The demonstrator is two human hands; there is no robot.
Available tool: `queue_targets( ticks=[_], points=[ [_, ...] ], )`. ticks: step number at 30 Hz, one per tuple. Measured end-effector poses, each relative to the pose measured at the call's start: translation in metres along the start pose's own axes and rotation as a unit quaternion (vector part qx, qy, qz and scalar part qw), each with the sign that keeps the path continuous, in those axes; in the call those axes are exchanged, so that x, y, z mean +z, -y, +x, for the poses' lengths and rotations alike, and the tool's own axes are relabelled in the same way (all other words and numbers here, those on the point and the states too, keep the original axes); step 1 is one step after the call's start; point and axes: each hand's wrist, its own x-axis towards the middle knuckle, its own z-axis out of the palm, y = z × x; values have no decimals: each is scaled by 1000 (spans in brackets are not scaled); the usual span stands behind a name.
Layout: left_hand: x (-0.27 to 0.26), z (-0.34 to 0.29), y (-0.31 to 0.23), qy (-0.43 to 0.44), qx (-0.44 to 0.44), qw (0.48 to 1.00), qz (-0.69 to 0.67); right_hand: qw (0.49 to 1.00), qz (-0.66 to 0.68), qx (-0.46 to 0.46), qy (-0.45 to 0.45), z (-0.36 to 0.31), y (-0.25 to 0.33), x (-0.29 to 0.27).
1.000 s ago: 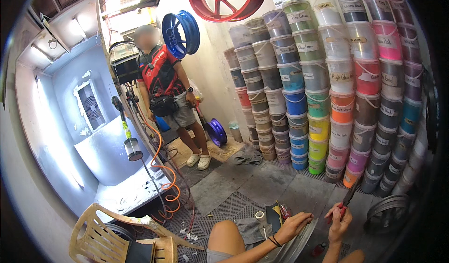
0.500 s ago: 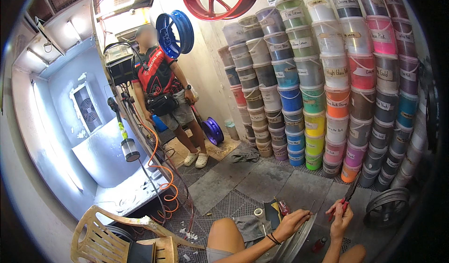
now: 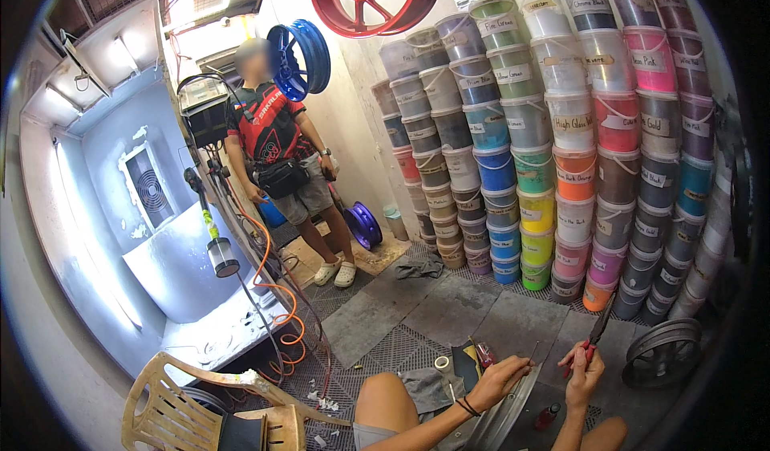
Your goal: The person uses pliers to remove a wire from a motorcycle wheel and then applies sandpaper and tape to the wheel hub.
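Note:
My right hand [image 3: 584, 377] is closed around the red handles of a pair of pliers [image 3: 600, 327], whose long dark jaws point up and away. My left hand [image 3: 501, 380] is closed in a pinch on a thin metal rod [image 3: 536, 351] that sticks up past the fingertips; its lower part is hidden. Under the left hand lies a curved silver-grey metal rim [image 3: 507, 419], partly covered by my forearm. A small dark red bottle or tool [image 3: 548, 416] is on the floor between my hands.
A roll of tape [image 3: 442, 363], grey cloth [image 3: 425, 388] and red-handled item [image 3: 485, 355] lie left of my hands. A dark wheel [image 3: 662, 353] is at right, stacked buckets [image 3: 573, 170] behind. A plastic chair [image 3: 172, 411] is near left. Another person [image 3: 277, 138] stands farther back.
The standing person's head and upper body have shifted slightly to the right. My hands keep nearly the same place and grip.

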Motion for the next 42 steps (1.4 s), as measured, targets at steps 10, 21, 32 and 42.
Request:
queue_targets(
  ticks=[10, 21, 32, 42],
  points=[
    [5, -4, 0, -12, -15, 1000, -17, 1000, -10, 7, 10, -4, 5, -3],
    [25, -7, 13, -76, -69, 992, -79, 999, -30, 26, 32, -7, 14, -10],
    [36, 1, 9, -97, -104, 982, -125, 996, -75, 43, 23, -8, 13, -4],
    [35, -10, 14, -80, -61, 989, -104, 981, -162, -49, 97, -10, 36, 38]
  ],
)
